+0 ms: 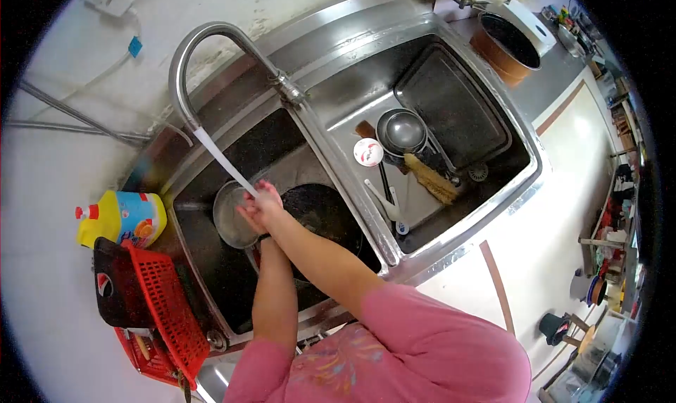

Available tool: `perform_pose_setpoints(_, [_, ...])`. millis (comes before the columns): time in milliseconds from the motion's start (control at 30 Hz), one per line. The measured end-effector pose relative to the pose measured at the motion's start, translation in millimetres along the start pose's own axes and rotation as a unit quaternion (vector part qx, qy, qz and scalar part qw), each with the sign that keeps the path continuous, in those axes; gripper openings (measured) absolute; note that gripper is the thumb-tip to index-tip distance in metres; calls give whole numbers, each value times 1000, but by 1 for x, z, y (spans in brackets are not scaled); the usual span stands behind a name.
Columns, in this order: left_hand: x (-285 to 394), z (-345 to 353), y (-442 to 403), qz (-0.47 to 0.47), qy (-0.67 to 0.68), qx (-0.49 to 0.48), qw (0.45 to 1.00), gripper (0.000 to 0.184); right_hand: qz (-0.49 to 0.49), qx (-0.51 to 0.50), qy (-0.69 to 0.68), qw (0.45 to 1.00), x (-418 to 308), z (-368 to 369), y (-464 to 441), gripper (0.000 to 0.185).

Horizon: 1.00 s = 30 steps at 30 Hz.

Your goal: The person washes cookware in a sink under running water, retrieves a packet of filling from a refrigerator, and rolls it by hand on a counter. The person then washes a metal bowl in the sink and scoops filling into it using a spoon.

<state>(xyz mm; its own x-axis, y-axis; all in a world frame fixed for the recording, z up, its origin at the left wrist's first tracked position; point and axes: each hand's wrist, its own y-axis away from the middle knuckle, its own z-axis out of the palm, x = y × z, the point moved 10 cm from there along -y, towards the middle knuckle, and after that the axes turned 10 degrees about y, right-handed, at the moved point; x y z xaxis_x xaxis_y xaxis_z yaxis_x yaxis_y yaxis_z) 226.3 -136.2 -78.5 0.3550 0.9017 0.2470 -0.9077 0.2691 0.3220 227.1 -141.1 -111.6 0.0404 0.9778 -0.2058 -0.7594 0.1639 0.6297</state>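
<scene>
A stream of water from the curved faucet (189,114) falls onto my right hand (265,200) in the left basin. Its fingers look partly spread over a round grey metal bowl (227,223), with nothing visible held in them. My right wrist crosses over my left hand (258,225), which is at the bowl's right side. Most of its fingers are hidden, so I cannot see how it touches the bowl. A dark band or handle shows at the left wrist. Below and right of the hands lies a dark round pan (327,216).
In the right basin (359,111) are stacked metal bowls (406,131), a brush (431,179), a white spoon (384,202) and a round white lid (367,152). A yellow detergent bottle (120,220) and red basket (165,297) stand left. A copper-coloured pot (496,54) sits on the counter.
</scene>
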Motion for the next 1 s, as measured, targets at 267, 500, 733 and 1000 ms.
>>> perform_pose_setpoints(267, [-6,-46,-17,-80,-174,54,980,31,-328,205,555,737,-58,-37,13,19])
perform_pose_setpoints(500, [-6,-63,-21,-81,-230,93,965,28,-381,87,774,498,-70,6,47,21])
perform_pose_setpoints(733, [-12,-47,-40,-78,-274,87,955,25,-97,-27,509,855,-36,-22,5,15])
perform_pose_setpoints(1000, [-28,-43,-61,-108,-310,51,943,22,-327,43,741,584,-108,30,45,30])
